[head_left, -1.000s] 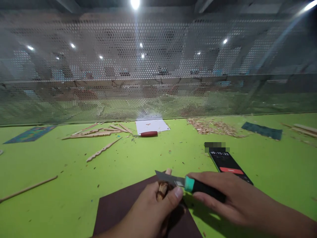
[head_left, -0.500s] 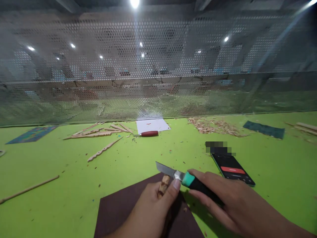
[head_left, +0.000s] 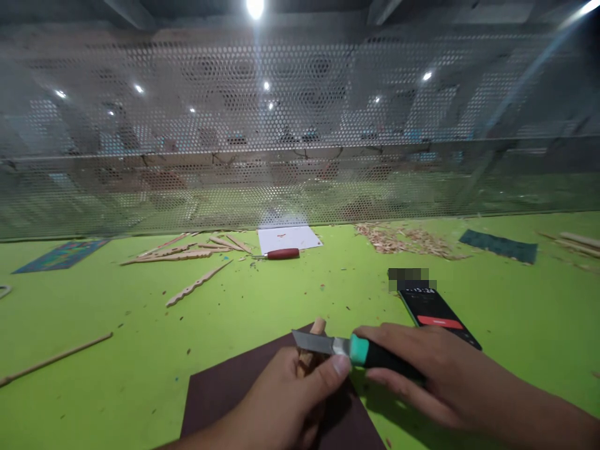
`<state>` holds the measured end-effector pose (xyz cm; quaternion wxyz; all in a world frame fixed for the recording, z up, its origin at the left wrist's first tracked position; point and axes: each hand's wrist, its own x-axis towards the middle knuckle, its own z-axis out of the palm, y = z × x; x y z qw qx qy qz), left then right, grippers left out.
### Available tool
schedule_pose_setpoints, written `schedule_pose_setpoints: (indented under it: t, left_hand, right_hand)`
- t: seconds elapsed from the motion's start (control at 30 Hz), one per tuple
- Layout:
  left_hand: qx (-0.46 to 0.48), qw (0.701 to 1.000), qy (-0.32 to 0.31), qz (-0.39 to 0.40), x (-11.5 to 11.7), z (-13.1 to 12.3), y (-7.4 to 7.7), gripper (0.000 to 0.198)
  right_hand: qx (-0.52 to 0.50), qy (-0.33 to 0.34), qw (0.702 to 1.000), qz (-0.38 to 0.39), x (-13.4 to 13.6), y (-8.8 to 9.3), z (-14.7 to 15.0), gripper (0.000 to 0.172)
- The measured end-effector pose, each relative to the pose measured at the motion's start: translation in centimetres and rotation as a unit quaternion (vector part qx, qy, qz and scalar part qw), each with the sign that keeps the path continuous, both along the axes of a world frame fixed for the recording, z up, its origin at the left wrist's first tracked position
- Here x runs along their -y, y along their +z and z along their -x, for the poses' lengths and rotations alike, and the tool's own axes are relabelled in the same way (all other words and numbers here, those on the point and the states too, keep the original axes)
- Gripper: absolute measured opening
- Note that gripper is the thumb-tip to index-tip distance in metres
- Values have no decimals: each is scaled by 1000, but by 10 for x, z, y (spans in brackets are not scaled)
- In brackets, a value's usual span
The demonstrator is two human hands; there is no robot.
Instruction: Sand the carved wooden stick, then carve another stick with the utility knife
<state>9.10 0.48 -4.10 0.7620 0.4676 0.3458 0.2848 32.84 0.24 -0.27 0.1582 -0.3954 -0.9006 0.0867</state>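
My left hand [head_left: 293,390] is closed around a small piece of wood [head_left: 319,325], whose top end sticks up past the blade. In my right hand [head_left: 431,369] is a knife [head_left: 384,360] with a black and teal handle. Its blade lies across the wood and points left. My left thumb presses near the base of the blade. Below both hands is a dark brown sheet [head_left: 225,387] on the green table [head_left: 117,400].
A phone [head_left: 435,312] lies beyond my right hand. Farther back are a red-handled tool [head_left: 282,254], white paper [head_left: 290,239], wood shavings [head_left: 407,240], carved wooden pieces [head_left: 199,282] and a dark green strip [head_left: 499,245]. A thin stick [head_left: 56,358] lies left. Perforated mesh [head_left: 290,125] stands behind.
The blade has moved down and slightly left along the wood, and more of the wood's top now shows above it. My left thumb has shifted slightly down and right.
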Motion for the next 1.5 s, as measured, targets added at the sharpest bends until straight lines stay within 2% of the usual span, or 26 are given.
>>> schedule_pose_setpoints:
  t: [0.2, 0.33, 0.43, 0.57, 0.7, 0.83, 1.0, 1.13, 1.3, 1.4, 1.5]
  left_hand:
    - [-17, 997, -37, 59, -1, 2, 7, 52]
    - [-19, 998, -18, 51, 0, 1, 2, 53]
    - [-6, 998, 1, 62, 2, 2, 4, 52]
    - [14, 992, 11, 125, 5, 3, 10, 53]
    - [49, 996, 30, 73, 6, 1, 2, 55]
    - [52, 996, 52, 49, 5, 1, 0, 56]
    - [37, 999, -12, 17, 5, 3, 12, 52]
    - [14, 1000, -10, 10, 4, 3, 14, 50]
    - [-11, 1000, 6, 19, 5, 0, 15, 46]
    - [-15, 998, 63, 20, 6, -4, 18, 43]
    - [34, 992, 117, 9, 7, -9, 17, 41]
  right_hand:
    - [-25, -38, 998, -53, 1, -5, -1, 32]
    - [-29, -101, 990, -91, -3, -12, -7, 36]
    - [-45, -127, 985, -111, -9, -15, -12, 37]
    - [-56, -123, 986, -94, -11, -9, -11, 33]
    - [-63, -110, 989, -76, -9, -1, -8, 29]
    - [-42, -77, 995, -48, -6, -1, -7, 34]
    - [-21, -43, 997, 53, -1, 1, -4, 30]
    - [-29, -4, 993, 111, 3, 6, 2, 23]
    - [-31, -6, 997, 71, 6, 4, 6, 21]
    - [-31, -15, 999, 40, 7, 1, 6, 24]
    - [-32, -30, 999, 14, 9, -1, 8, 30]
